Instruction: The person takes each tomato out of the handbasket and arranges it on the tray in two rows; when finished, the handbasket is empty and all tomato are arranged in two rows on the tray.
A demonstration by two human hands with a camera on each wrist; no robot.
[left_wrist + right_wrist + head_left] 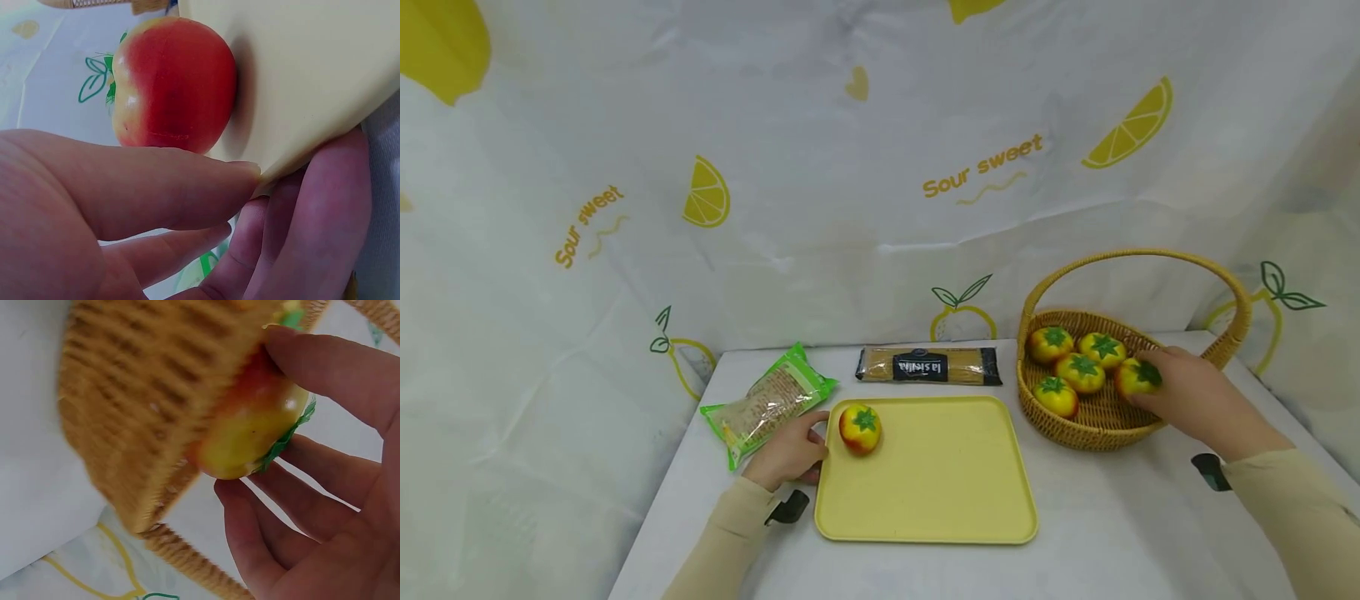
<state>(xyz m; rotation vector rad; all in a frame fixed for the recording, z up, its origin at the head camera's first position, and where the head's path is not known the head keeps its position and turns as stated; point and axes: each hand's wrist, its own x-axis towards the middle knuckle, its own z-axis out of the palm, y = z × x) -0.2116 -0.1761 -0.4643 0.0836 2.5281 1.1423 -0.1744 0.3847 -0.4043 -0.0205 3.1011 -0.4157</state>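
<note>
Fruit (1138, 377) at the near-right inside of the wicker basket (1078, 433) sits directly under the right hand (1187, 398), whose thumb and fingers (294, 506) curl around it; the right wrist view shows the grip closed on it, with the basket wall just beside. Four more fruits (1081, 371) lie further left in the basket, beyond that hand. The yellow tray (940, 492) lies to the left of the basket on the tabletop (1120, 533), well apart from the right hand. The left hand (790, 454) is at the tray's left edge, pinching its rim between thumb and fingers, just beside a single fruit on the tray (860, 428).
</note>
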